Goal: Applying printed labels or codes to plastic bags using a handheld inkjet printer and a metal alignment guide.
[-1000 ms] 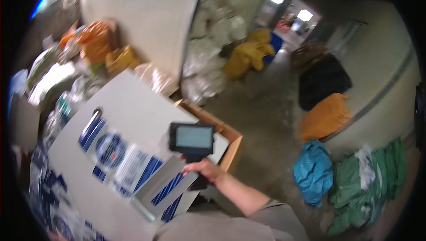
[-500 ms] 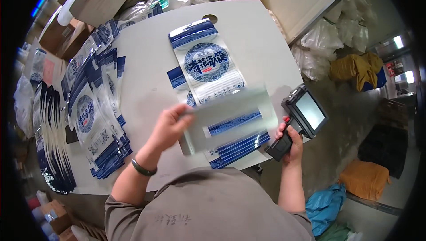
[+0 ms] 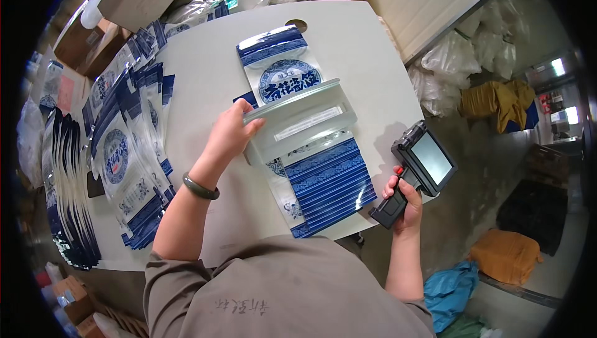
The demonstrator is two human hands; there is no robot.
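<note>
A pale surface (image 3: 199,83) is filling the middle of the view and bearing everything at work. Toward its left side, a heap of loose blue-and-white packets (image 3: 121,164) is sprawling in disorder. Nearer the middle, an overlapping row of similar packets (image 3: 329,176) is lying with its blue bands stepping toward the person. Above the upper part of that row, a clear plastic frame (image 3: 289,111) is sitting aslant, a white strip showing in its long slot; whether it is touching the packets, I cannot tell. By the surface's right edge, well apart from the frame, a black handheld device (image 3: 429,161) is facing its lit screen toward the person.

The left hand (image 3: 235,128) is pinching the frame's left end, thumb and fingers nearly together. The right hand (image 3: 407,204) is wrapping around the device's grip, a fingertip resting near a small red button (image 3: 398,170).

The step in hand is seemingly placing the frame over the row while the device is waiting. The next move is probably calling for a steady left hand and a frame lying level and square.
</note>
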